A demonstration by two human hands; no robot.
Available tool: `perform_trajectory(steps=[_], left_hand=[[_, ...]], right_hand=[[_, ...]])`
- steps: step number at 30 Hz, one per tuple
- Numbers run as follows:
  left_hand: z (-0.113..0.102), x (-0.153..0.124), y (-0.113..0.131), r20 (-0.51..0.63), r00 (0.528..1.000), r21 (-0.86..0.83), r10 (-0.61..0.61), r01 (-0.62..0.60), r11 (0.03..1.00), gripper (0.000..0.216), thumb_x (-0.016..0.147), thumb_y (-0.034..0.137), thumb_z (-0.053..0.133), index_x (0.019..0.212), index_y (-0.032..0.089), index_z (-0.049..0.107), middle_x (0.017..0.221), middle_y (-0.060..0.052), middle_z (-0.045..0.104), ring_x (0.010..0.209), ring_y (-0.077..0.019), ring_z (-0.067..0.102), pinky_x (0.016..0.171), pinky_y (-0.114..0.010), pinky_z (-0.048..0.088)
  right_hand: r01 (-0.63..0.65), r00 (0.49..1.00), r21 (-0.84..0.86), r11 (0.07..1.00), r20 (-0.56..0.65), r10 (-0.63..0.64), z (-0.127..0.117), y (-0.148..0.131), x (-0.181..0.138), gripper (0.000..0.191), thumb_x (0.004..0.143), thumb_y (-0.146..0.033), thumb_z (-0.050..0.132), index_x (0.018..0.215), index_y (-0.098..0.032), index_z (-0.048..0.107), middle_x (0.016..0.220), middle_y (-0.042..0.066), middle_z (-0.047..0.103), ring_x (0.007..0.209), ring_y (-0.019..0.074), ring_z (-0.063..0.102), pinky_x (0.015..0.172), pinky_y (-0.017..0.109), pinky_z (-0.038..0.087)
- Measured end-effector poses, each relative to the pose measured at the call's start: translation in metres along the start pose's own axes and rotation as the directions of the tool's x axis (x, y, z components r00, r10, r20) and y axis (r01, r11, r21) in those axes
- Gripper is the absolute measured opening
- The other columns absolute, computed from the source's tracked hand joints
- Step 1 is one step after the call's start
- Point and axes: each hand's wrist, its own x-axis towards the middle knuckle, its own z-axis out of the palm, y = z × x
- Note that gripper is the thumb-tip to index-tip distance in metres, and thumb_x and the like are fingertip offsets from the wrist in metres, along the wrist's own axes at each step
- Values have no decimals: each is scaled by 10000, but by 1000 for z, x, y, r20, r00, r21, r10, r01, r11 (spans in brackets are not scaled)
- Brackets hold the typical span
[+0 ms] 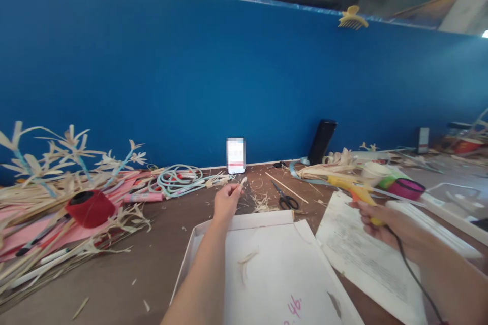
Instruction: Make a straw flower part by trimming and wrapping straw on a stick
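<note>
My left hand is stretched forward over the brown table, its fingers pinched on a small pale straw piece. My right hand is closed round the handle of a yellow glue gun, whose black cord trails back along my forearm. The gun's orange nozzle points left, a good way to the right of the straw piece. Beneath my left arm lies a white shallow box lid with a few straw scraps on it.
Black scissors lie between my hands. A printed sheet sits under my right hand. At left are straw flowers, a red spool and a coiled cord. A phone leans on the blue wall; tape rolls lie at right.
</note>
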Motion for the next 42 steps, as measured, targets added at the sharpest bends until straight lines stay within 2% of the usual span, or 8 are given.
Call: perform_trajectory(steps=[3,6,10,17,22,26,30,42], left_hand=[[0,1,-2,-7,1000,-14,-4,4,1000,312,670,436,581,785,160,672,678,-19,641,483,-80,429,464,-195,301],[-1,3,-3,-7,1000,-38,-26,25,999,335,663,451,583,805,161,675,640,-10,619,454,-70,409,438,-190,280],[-3,5,-3,-21,998,-121,-54,51,991,360,644,464,602,815,155,671,632,0,598,445,-54,386,433,-183,278],[-2,10,-6,-4,999,-250,-51,49,967,406,623,483,631,815,127,666,644,-9,588,472,-45,387,459,-176,300],[-2,12,-10,-9,999,-266,-51,47,963,417,612,491,633,812,126,661,657,-15,587,481,-49,395,462,-179,303],[-2,12,-8,4,999,-272,-45,44,961,355,645,457,618,755,122,651,596,3,555,474,-42,377,464,-171,286],[-2,11,-5,18,998,-268,-64,67,961,343,658,430,610,789,115,650,587,4,543,457,-39,356,444,-171,268],[-2,6,0,37,998,-226,-54,61,972,307,666,404,597,804,138,660,673,-13,607,477,-47,397,457,-174,298]], right_hand=[[-105,970,148,983,233,69,25,-8,-8,244,608,-281,731,830,-215,655,649,20,534,547,119,511,492,225,491],[-58,964,179,982,265,8,55,-14,-12,279,591,-274,747,839,-216,632,677,-4,549,551,99,504,530,213,490],[56,976,222,973,194,-101,93,-26,-11,390,560,-306,767,918,-210,644,724,-5,563,592,105,515,623,247,503],[120,931,275,954,301,-204,143,-41,-12,336,658,-373,682,937,-186,672,547,-29,497,570,119,513,742,318,482],[238,943,86,968,219,-251,179,-38,-32,314,626,-384,689,870,-187,681,755,25,649,715,178,579,716,318,452],[321,911,-75,944,299,-285,184,-33,-43,299,647,-393,665,872,-198,673,852,32,676,820,216,592,747,313,438],[312,922,-153,938,288,-260,180,-28,-41,294,650,-402,660,870,-208,665,869,32,682,841,224,597,779,328,428],[335,907,-164,928,321,-271,187,-23,-44,285,653,-414,637,845,-204,656,857,36,680,823,231,600,755,322,434]])
